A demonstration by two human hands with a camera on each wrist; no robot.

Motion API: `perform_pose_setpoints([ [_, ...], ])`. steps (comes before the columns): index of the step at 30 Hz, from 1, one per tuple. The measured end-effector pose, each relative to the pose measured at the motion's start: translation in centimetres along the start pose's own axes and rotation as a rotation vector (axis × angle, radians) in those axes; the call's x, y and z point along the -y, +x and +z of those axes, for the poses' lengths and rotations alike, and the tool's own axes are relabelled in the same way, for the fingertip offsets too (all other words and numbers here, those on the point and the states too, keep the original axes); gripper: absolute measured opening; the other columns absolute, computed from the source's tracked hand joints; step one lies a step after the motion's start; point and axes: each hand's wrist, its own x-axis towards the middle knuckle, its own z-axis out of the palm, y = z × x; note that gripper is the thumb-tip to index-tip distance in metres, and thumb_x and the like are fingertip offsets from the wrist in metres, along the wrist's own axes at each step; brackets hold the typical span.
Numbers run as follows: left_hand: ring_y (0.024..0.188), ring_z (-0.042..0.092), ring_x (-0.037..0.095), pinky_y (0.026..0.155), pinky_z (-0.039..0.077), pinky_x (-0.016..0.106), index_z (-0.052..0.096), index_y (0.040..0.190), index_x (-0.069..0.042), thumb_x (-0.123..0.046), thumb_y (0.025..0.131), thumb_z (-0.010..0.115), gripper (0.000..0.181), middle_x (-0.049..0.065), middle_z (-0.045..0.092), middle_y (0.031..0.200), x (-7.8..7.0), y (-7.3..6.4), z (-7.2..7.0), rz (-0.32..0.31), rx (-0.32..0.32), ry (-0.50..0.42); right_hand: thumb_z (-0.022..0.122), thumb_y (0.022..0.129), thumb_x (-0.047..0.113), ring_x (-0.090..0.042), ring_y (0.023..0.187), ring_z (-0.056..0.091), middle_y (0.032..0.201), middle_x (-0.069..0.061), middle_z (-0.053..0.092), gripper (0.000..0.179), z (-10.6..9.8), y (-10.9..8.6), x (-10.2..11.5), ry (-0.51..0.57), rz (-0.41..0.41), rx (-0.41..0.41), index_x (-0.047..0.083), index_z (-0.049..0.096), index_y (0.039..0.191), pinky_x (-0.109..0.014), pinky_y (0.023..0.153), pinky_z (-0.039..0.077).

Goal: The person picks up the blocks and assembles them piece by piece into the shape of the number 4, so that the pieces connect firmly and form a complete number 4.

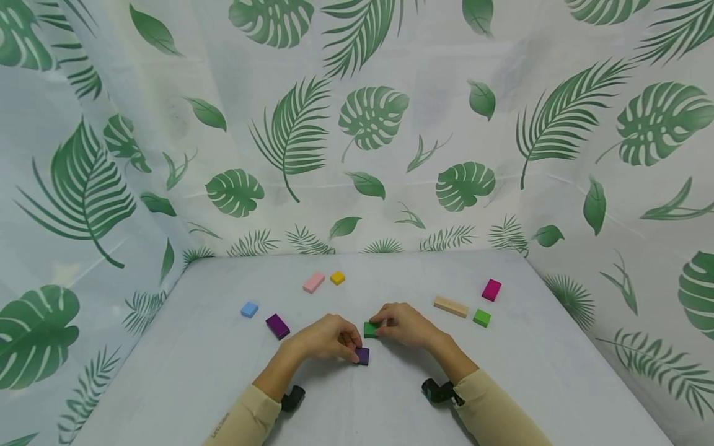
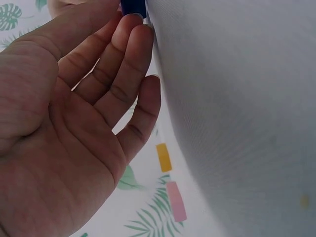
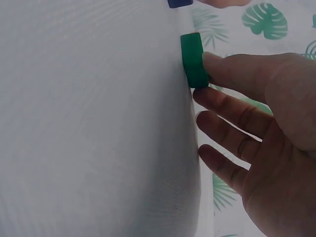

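Note:
Near the middle of the table, my left hand (image 1: 328, 337) pinches a dark purple-blue block (image 1: 363, 356) between thumb and fingertips. In the left wrist view only one end of that block (image 2: 133, 7) shows, at the top edge, while the other fingers are loosely bent. Slightly farther back, my right hand (image 1: 408, 324) grips a green block (image 1: 370, 330) by its right side. The right wrist view has the green block (image 3: 194, 60) at the thumb and index finger, low against the white tabletop. A small gap separates the two blocks.
On the white table (image 1: 357, 409), left and back, lie a blue block (image 1: 249, 310), a purple block (image 1: 277, 326), a pink block (image 1: 314, 282) and a yellow block (image 1: 337, 278). Rightward are a wooden block (image 1: 450, 306), a light green block (image 1: 482, 318) and a magenta block (image 1: 491, 290).

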Motion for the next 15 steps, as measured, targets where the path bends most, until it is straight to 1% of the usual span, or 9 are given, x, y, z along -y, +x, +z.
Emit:
perform_pose_setpoints([
  [5, 0.07, 0.062, 0.004, 0.064, 0.051, 0.02, 0.076, 0.093, -0.015, -0.017, 0.084, 0.088, 0.015, -0.008, 0.07, 0.078, -0.01, -0.03, 0.01, -0.002, -0.002, 0.001, 0.077, 0.093, 0.013, -0.005, 0.089, 0.06, 0.108, -0.004, 0.075, 0.026, 0.02, 0.03, -0.02, 0.001, -0.026, 0.011, 0.004, 0.077, 0.118, -0.023, 0.077, 0.05],
  [11, 0.069, 0.062, 0.003, 0.063, 0.051, 0.02, 0.076, 0.092, -0.016, -0.018, 0.083, 0.089, 0.016, -0.009, 0.07, 0.077, -0.06, 0.03, 0.14, 0.011, 0.001, 0.011, 0.078, 0.093, 0.013, -0.004, 0.083, 0.057, 0.108, -0.004, 0.076, 0.026, 0.11, 0.08, -0.02, 0.013, -0.027, 0.022, 0.005, 0.078, 0.118, -0.023, 0.072, 0.049],
  [15, 0.069, 0.062, 0.004, 0.063, 0.051, 0.02, 0.076, 0.092, -0.015, -0.018, 0.082, 0.09, 0.017, -0.009, 0.07, 0.077, -0.28, 0.03, 0.31, 0.02, -0.001, 0.008, 0.078, 0.093, 0.013, -0.004, 0.082, 0.056, 0.107, -0.004, 0.076, 0.026, 0.16, 0.09, -0.02, 0.019, -0.028, 0.023, 0.006, 0.078, 0.118, -0.023, 0.071, 0.049],
])
